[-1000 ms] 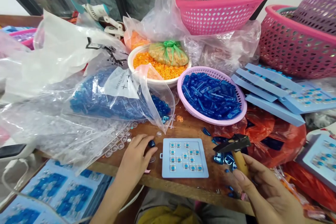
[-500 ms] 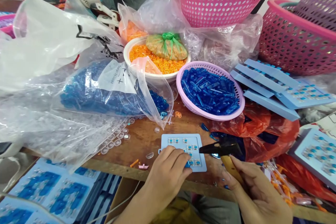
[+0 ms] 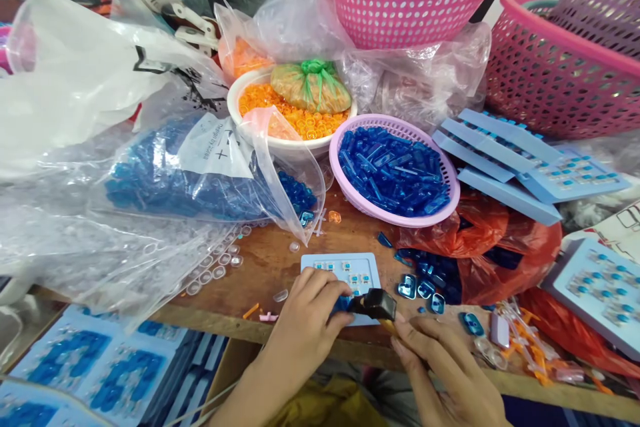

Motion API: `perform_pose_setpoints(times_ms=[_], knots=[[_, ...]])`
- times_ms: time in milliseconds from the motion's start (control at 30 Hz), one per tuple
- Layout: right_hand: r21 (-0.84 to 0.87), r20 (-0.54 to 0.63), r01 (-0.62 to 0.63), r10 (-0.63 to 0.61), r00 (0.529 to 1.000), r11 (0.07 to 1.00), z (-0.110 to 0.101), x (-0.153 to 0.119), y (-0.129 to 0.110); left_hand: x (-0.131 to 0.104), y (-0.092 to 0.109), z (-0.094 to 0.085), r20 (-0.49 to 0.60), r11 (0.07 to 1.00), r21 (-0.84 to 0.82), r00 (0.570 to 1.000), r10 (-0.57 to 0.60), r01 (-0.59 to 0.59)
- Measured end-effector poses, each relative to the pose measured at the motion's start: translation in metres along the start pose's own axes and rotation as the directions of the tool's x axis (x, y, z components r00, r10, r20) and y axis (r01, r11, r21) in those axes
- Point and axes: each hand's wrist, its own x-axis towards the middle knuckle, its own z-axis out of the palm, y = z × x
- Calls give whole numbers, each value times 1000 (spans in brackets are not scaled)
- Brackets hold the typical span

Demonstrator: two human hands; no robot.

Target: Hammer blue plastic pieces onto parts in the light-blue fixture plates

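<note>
- Left hand (image 3: 313, 310): positioned at lower centre of the frame, palm down; thumb and fingers are pinched around a blue cap (image 3: 343, 305).
- Blue cap: located over the middle of the light-blue panel (image 3: 369, 263), partly covered by the fingers. Its seating on the panel cannot be determined.
- Right hand (image 3: 440, 360): positioned at lower right of centre; the fingers are closed on the handle of a hammer (image 3: 379, 305).
- Hammer: black head directed to the left, over the right part of the panel, with its tip just beside the blue cap. Contact between the two cannot be confirmed.
- Light-blue panel: lies flat on the wooden table (image 3: 263, 240), below the centre of the frame. Small switches with blue centres are visible along its upper part; the hands and the hammer head hide much of the remainder.
- Loose blue caps (image 3: 407, 286): scattered on the table to the right of the panel, beside a red bag (image 3: 533, 247).
- Lilac basket (image 3: 360, 208): above the panel in the frame, filled with long blue pieces.
- White bowl (image 3: 235, 95): upper centre, containing orange pieces and a green-tied bag (image 3: 313, 87).
</note>
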Motion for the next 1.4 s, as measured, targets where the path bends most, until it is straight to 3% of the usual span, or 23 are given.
perform_pose_setpoints(times_ms=[233,433,667,867,1033,1233,1400], knots=[[-27,-15,1,-1,1000,1000,-5,2,-4,-2,-4,5,-10,998,-60,1000,12,-13],[20,67,37,-39,997,999,-6,7,-4,-2,-3,7,17,991,-104,996,-82,83],[2,34,63,-63,997,998,-8,6,-3,-2,2,1,42,982,-150,993,-111,116],[-95,-91,-4,-5,996,995,-15,0,-7,-3,0,5,70,971,-167,985,-159,168],[-36,89,107,-103,991,994,-11,2,-6,-5,-6,7,56,974,-175,989,-133,141],[-125,11,29,-28,1000,992,-16,-3,-8,-4,-7,6,68,977,-166,990,-123,133],[-49,125,115,-108,986,992,-10,-4,0,-4,-6,8,34,982,-166,996,-83,88]])
